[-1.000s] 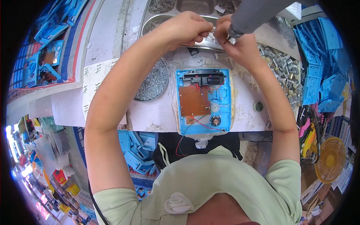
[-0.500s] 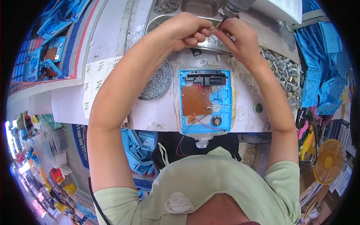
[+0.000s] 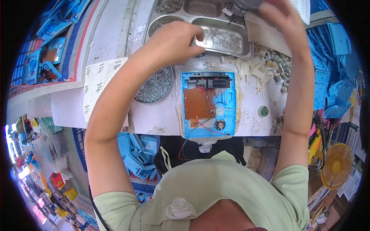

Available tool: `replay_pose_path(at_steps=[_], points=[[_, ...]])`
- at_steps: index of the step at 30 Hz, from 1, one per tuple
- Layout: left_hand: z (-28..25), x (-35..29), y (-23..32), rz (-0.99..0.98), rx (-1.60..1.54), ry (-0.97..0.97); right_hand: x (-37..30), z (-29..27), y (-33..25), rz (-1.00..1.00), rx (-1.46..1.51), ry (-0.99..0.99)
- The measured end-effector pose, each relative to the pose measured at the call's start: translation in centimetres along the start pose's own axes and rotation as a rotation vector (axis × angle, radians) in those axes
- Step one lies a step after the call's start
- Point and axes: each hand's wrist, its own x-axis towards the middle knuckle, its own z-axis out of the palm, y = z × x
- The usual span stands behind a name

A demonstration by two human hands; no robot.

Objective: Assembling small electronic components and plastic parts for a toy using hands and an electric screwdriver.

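My left hand (image 3: 175,41) hovers over the near left part of a metal compartment tray (image 3: 189,17), its thumb and forefinger apart and nothing visible between them. The tray holds small springs (image 3: 221,38) and other small metal parts. At the top edge, my right hand (image 3: 283,19) is smeared by motion, its fingers beside or on a dark grey tool (image 3: 246,4) that the frame cuts off; whether it grips it cannot be made out. Nearer me lies an open light-blue plastic casing (image 3: 227,100) with a brown circuit board (image 3: 198,104), a black mechanism (image 3: 210,82), wires and a round speaker (image 3: 220,124).
Under my left forearm stands a round dish of screws (image 3: 156,86). White plastic pieces and small motors (image 3: 269,65) are heaped on the right. A small green-filled round container (image 3: 263,111) sits right of the casing. Blue casings (image 3: 337,73) are stacked far right.
My hands were together above the tray, fingertips meeting; now they are apart. The right has swung up and right toward the dark grey tool, the left has moved slightly left and down and opened.
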Motion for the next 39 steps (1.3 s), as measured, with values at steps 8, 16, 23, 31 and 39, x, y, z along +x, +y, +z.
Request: replay_pose_path(at_steps=[8,16,23,31,39], points=[[2.3,-0.8,-0.8,0.114,0.102,0.099,3.6,2.5,-6.0,-0.167,0.277,-0.187],[3.1,-1.6,-1.5,0.206,0.148,0.29,-5.9,4.7,-1.6,-0.179,0.549,-0.208],[0.1,-0.5,-0.2,0.213,0.144,0.336,-7.5,7.2,1.9,-0.328,0.182,-0.201],[0.7,-0.7,-0.8,0.232,0.132,0.41,-8.2,5.1,3.4,-0.24,0.066,-0.279],[0.6,-0.5,-1.0,0.217,0.143,0.382,-6.8,8.0,3.1,-0.26,0.116,-0.319]])
